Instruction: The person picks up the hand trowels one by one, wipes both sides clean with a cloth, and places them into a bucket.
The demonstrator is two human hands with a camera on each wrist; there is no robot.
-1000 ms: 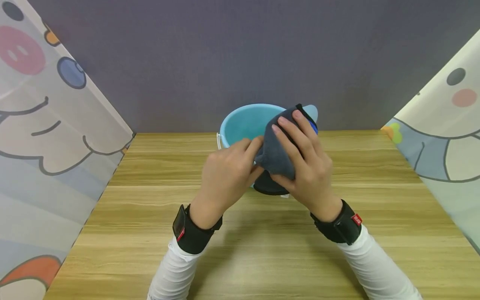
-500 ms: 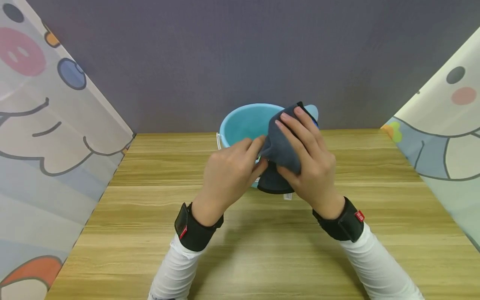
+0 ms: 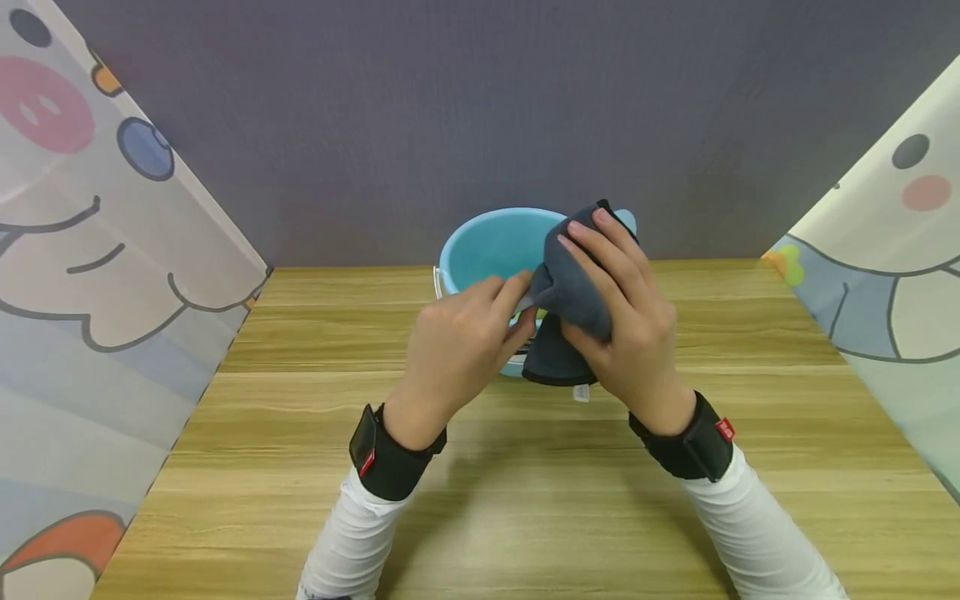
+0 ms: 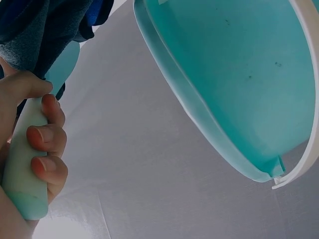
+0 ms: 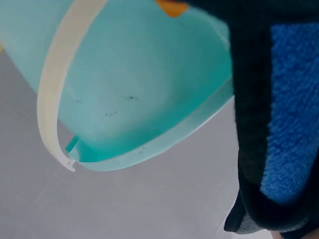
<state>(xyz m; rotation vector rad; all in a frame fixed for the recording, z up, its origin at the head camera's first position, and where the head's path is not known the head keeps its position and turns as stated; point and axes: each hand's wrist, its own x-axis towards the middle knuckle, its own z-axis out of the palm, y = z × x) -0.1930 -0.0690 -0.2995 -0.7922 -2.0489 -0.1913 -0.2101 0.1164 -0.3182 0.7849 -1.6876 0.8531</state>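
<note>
Wood-grain desk (image 3: 525,500) and a grey back wall are framing the work, with a light blue bucket (image 3: 487,246) standing at the far middle of the desk. Just in front of the bucket the left hand (image 3: 457,350) is curling its fingers (image 4: 47,142) round a pale mint handle (image 4: 25,164), while the right hand (image 3: 622,317) is lying with long fingers (image 3: 600,250) over a dark grey cloth (image 3: 570,292) draped on the tool's far end. This looks like the wiping step; the next move probably calls for a steady handle grip while the cloth, lying under the right fingers, is drawn along the tool.
</note>
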